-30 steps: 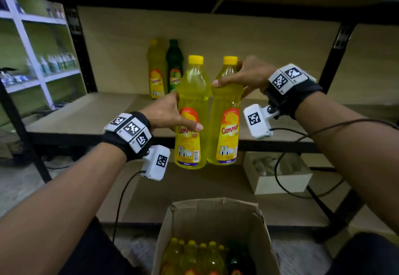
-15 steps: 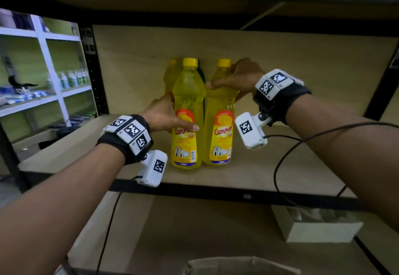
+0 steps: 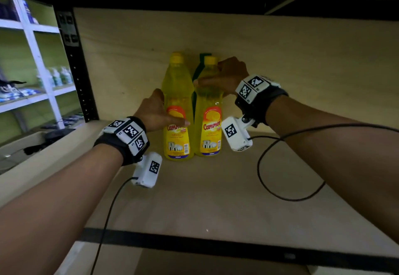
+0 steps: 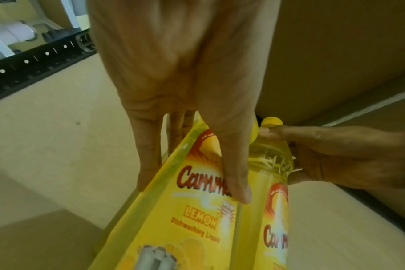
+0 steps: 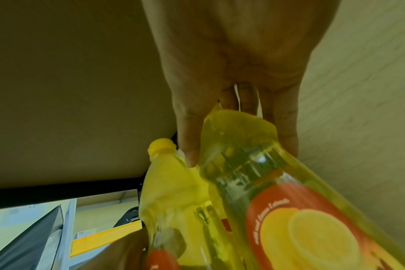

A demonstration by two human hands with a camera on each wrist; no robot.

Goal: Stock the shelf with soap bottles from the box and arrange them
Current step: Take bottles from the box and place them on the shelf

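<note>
Two yellow soap bottles stood side by side on the wooden shelf (image 3: 216,188), each held by one hand. The left hand (image 3: 155,110) gripped the left bottle (image 3: 178,106) around its middle: the thumb lay across the front of the label, just over the "Cammer" lettering, and the fingers (image 4: 148,155) wrapped around the far side, as the left wrist view showed. The right hand (image 3: 226,78) held the right bottle (image 3: 208,110) higher up, at the shoulder just below the yellow cap; its thumb (image 5: 190,142) pressed the front of the neck and the other fingers curled behind. Both bottles appeared upright, their bases at or touching the shelf board, and their sides touched or nearly touched between the two grips.

Directly behind the right hand's bottle, a green bottle (image 3: 200,67) stood against the back panel (image 3: 302,69), only its shoulder and cap edge visible past the yellow neck. Whether another bottle stood behind the left hand's bottle could not be told.

Below each grip hung a white wrist camera, the left one (image 3: 149,169) and the right one (image 3: 236,134), each trailing a black cable (image 3: 269,184) towards the shelf's front edge. Off to the outer side of the left hand rose a black perforated upright (image 3: 75,69), and beyond it a white rack (image 3: 38,63) with small items too blurred to identify.
</note>
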